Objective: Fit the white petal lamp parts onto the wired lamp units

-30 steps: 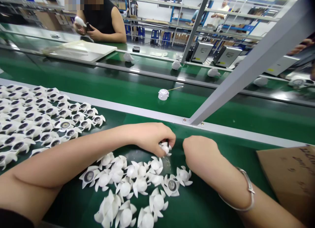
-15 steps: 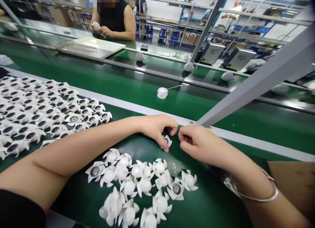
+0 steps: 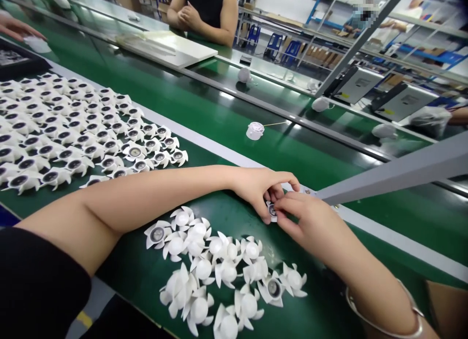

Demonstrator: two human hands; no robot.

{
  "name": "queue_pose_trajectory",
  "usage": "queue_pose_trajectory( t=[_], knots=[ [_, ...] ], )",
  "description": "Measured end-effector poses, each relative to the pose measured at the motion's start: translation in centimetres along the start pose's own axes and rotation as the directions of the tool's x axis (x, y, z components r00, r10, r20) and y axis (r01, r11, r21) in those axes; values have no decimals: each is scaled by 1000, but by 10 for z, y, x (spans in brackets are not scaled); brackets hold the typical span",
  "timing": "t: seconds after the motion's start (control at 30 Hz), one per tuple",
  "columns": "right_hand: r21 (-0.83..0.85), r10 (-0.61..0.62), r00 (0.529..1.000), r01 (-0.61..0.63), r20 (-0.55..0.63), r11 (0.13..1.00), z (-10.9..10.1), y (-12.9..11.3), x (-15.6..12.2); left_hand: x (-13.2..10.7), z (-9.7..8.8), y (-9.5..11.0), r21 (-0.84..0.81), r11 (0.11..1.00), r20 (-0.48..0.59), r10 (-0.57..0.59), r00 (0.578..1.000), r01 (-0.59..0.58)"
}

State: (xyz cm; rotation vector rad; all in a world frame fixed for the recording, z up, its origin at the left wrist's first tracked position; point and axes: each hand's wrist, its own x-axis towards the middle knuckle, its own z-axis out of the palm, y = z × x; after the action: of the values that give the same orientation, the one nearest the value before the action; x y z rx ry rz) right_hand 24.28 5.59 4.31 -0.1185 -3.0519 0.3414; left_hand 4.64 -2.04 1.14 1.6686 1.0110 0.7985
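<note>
A small white fan wheel (image 3: pixel 271 213) with a dark round hub faces up on the green bench. My left hand (image 3: pixel 261 189) curls around it, thumb on the near left side and the other fingers arched behind. From the right, my right hand (image 3: pixel 310 217) brings its pinched fingertips to the hub. Whatever they pinch is hidden by the fingers. Nearer to me lies a loose pile of white fan wheels (image 3: pixel 203 268), most with domed side up, a few showing the hub's inside.
Rows of hub-up fan wheels (image 3: pixel 66 136) cover the bench at left. Beyond a white edge strip, a green conveyor (image 3: pixel 204 117) carries a round white housing (image 3: pixel 255 131) with a thin wire. A slanted grey post (image 3: pixel 395 170) rises right. Co-worker's hand (image 3: pixel 14 29) reaches in far left.
My right hand has moved left and its fingertips now meet the fan wheel's hub beside my left hand. The view has swung, and another person's hand has appeared at far left.
</note>
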Motion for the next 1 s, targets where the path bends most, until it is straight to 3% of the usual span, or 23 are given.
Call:
queue_pose_trajectory(
  t=[0.17,0.33,0.57,0.9,1.0],
  knots=[
    [-280,-72,994,45,-87,959,0,-12,-1,0,0,-1,6,1000,5,-10,1000,10],
    [-418,-103,986,39,-130,908,3,-20,-1,0,0,-2,45,999,5,19,1000,-19],
    [-474,-125,986,60,-107,879,3,-24,-1,1,0,-5,74,997,-2,36,999,-35],
    [-589,-201,978,191,49,785,4,-38,-7,4,0,-7,-3,1000,13,2,1000,-2],
    [-573,-151,988,148,42,806,2,-42,-10,4,0,-7,-8,1000,13,-11,1000,11]
  ],
)
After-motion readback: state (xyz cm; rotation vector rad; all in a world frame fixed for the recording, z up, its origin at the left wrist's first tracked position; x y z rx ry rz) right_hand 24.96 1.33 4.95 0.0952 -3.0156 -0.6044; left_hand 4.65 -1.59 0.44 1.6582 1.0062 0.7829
